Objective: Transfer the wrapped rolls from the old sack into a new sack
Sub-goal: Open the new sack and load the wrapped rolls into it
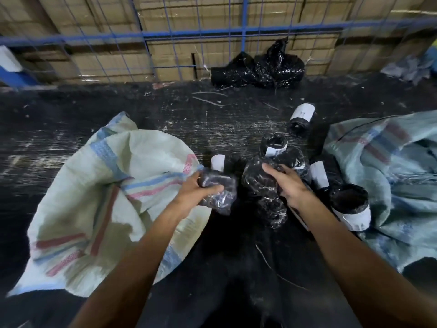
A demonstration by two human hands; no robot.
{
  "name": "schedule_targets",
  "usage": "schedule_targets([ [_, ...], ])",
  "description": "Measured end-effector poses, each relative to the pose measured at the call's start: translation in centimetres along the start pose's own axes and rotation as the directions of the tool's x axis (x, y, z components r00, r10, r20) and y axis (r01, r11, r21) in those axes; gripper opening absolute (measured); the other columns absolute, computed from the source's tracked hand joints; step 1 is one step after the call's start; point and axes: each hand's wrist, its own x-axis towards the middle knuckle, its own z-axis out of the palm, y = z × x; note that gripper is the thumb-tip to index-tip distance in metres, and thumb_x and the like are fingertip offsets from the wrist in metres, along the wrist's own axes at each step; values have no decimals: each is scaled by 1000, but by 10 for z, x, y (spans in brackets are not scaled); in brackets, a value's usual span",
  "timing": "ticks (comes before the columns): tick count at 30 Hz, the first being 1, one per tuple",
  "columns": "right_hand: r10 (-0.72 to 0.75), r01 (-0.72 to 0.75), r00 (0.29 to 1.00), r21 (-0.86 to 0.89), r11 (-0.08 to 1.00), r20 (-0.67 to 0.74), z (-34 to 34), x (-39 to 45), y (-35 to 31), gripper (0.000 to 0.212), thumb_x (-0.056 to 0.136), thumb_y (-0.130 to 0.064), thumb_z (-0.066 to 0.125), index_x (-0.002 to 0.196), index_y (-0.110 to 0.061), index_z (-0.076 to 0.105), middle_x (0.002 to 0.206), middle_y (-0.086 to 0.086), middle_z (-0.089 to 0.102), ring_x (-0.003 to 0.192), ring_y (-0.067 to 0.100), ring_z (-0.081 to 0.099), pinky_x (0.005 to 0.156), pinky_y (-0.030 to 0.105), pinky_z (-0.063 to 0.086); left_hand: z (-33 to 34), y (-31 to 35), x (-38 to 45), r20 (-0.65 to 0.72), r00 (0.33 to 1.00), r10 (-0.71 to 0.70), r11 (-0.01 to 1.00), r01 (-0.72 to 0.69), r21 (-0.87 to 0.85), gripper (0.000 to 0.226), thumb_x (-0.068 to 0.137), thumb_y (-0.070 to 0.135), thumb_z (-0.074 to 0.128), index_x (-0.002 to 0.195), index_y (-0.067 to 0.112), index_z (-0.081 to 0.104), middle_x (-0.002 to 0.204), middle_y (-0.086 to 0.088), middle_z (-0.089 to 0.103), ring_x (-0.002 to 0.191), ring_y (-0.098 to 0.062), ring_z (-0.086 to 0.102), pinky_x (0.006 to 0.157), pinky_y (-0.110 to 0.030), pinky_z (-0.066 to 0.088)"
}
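Left hand (198, 192) of mine clamped round a black wrapped roll (218, 194) beside pale striped sack (99, 197); right hand (287, 185) gripping another roll (257, 178), bluish sack (387, 166) right

Surface: dark, scuffed floor (71, 119).
Left: pale striped woven sack (99, 200), lying crumpled.
Right: bluish woven sack (390, 166), crumpled.
Centre: cluster of black wrapped rolls (293, 159) with white labels.
Far: crumpled black plastic wrap (257, 69) near a blue wire fence (165, 34).
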Motion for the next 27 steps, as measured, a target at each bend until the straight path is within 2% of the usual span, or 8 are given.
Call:
schedule_targets([
  [4,-19,-13,960,112,994,280,47,-25,-28,59,75,-55,78,125,-27,65,115,-4,73,109,16,68,95,42,54,-77,-7,-12,-65,975,-213,855,154,-495,26,85,11,70,111,9,68,99,-11,76,80,-22,74,65,-30,59],
  [7,47,-56,899,9,998,436,110,-47,-36,50,79,-55,73,119,-26,69,112,-3,74,107,17,69,91,43,56,-133,-34,-17,-130,926,-354,804,230,-548,36,86,15,70,119,1,66,111,-20,71,85,-28,74,71,-36,62],
  [12,102,-51,879,-121,991,465,230,-60,-35,40,93,-45,63,126,-23,56,119,-4,65,102,16,66,63,25,58,-209,-70,-30,-200,838,-508,772,340,-537,23,96,12,55,116,2,62,84,-12,76,64,-21,73,56,-31,61],
  [16,107,-81,919,-84,993,379,310,-43,-17,63,91,-49,62,141,-16,44,139,10,54,116,29,62,79,39,61,-258,-91,-30,-252,781,-572,766,398,-504,20,99,12,51,101,-2,65,79,-17,74,65,-26,73,57,-34,61],
  [19,55,81,929,-349,933,365,336,-34,0,62,94,-52,55,147,-24,37,138,11,56,116,31,61,96,42,53,-280,-104,-27,-461,763,-454,889,421,-178,26,98,8,56,122,-1,57,110,-28,64,107,-41,62,89,-48,52],
  [21,16,240,919,-591,771,395,338,-30,11,65,96,-46,54,153,-30,27,136,11,57,116,30,60,99,38,49,-281,-115,-28,-541,797,-269,920,379,101,45,95,1,55,139,-1,44,122,-30,59,117,-46,55,96,-50,44],
  [24,5,315,912,-711,628,409,333,-24,24,71,95,-44,56,155,-35,20,138,12,56,123,30,55,105,41,43,-284,-135,-22,-503,858,-106,755,399,521,67,91,8,48,153,23,26,125,-25,57,112,-46,56,94,-50,45],
  [27,19,286,931,-762,581,364,321,-16,30,68,87,-51,57,148,-37,31,141,10,51,127,32,50,107,48,40,-278,-138,-13,-383,921,-72,639,338,691,60,91,3,49,148,20,41,132,-32,48,119,-49,48,101,-45,38],
])
